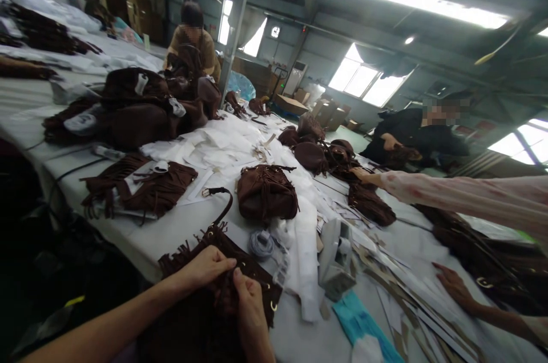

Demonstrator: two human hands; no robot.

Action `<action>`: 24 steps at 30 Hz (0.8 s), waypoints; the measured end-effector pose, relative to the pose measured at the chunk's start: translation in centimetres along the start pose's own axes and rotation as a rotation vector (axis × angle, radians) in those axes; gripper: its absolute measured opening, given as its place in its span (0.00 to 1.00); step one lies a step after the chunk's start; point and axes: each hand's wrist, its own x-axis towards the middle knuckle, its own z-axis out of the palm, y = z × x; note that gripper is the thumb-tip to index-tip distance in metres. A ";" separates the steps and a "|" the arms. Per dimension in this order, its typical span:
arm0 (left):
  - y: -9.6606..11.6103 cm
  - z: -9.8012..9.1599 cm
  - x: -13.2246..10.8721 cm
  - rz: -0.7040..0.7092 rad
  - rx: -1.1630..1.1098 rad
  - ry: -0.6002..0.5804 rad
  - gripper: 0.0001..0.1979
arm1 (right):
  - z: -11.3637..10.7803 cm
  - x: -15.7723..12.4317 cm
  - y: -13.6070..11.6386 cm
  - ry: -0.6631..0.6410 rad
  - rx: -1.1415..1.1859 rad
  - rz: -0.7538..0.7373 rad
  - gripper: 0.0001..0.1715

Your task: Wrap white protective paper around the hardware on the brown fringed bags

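Observation:
A dark brown fringed bag (192, 311) with gold-coloured eyelets and rings along its upper edge lies in front of me. My left hand (209, 266) is closed on it near the eyelets, thumb and fingers pinched. Close beside it, my right hand (250, 306) pinches the brown material too, thumb up. Whether a thin cord is between the fingertips is hard to see. From the bag's far corner curves a dark strap (226, 206) with a metal buckle. Just beyond stands a finished-looking brown bag (268, 194), and to its left lies a flat fringed piece (141, 186).
More brown bags are heaped on the white table (124, 232) at left (141, 112) and right. A tape dispenser (337, 257), a grey coil (261, 244), a blue cloth (363, 326) and paper strips lie nearby. A co-worker's sleeved arm (449, 194) reaches in from the right; other people work farther back.

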 end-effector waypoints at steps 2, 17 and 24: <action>-0.4 0.2 0.4 0.014 -0.021 0.038 0.29 | -0.1 0.1 -0.1 -0.022 -0.007 0.020 0.36; 0.1 0.9 1.0 -0.035 -0.201 0.053 0.28 | 1.0 -2.6 1.1 0.025 -0.110 0.044 0.43; 0.3 -0.6 -0.7 0.054 0.058 -0.157 0.25 | 0.2 -2.1 1.9 0.019 -0.128 0.008 0.45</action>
